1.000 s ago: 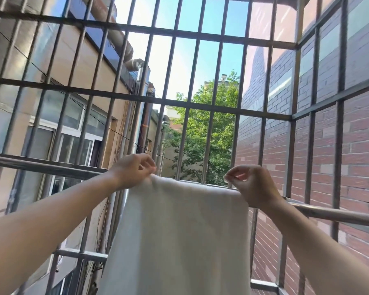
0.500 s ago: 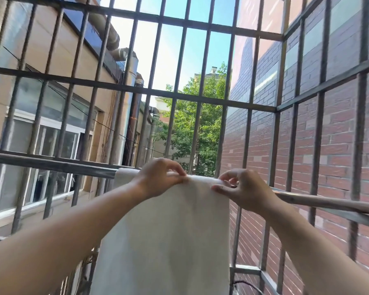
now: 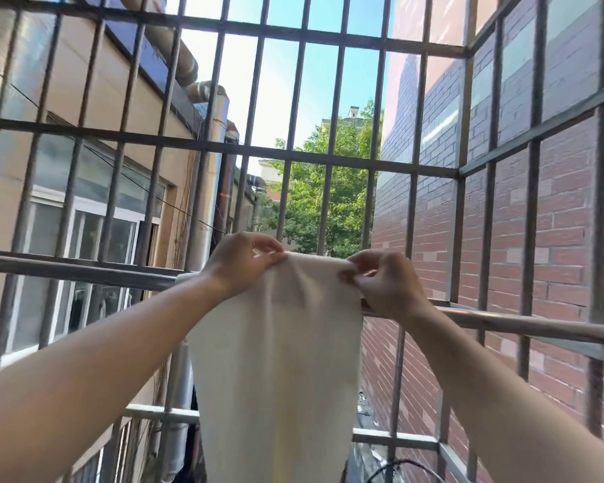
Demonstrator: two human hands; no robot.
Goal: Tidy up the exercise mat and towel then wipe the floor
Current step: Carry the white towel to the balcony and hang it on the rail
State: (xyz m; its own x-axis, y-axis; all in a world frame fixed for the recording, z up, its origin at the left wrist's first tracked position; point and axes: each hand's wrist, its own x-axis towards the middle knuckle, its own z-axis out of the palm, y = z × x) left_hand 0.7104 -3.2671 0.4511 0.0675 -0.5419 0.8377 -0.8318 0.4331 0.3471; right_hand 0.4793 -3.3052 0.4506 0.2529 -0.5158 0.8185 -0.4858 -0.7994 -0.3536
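- A white towel hangs over a horizontal metal rail inside a barred balcony cage, its long front panel falling straight down between the person's two outstretched forearms.
- The left hand pinches the towel's top fold at its left end, thumb and curled fingers closed on the cloth just above the rail.
- The right hand pinches the same fold at its right end, fingertips drawn together on the fabric's edge, knuckles toward the camera.
- Between the two grips the top fold bunches into a short, slightly raised ridge with soft creases running down from it; the cloth below spreads wider than the gap between the hands.
- A sliver of towel shows on the rail to the left of the left wrist; the rail itself is hidden behind the fabric in the middle, and it reappears just below the right hand.
- The grille of vertical and horizontal bars closes in the front and right side.
- Beyond the bars stand a beige building with windows on the left, a red brick wall on the right, and a green tree under blue sky between them.
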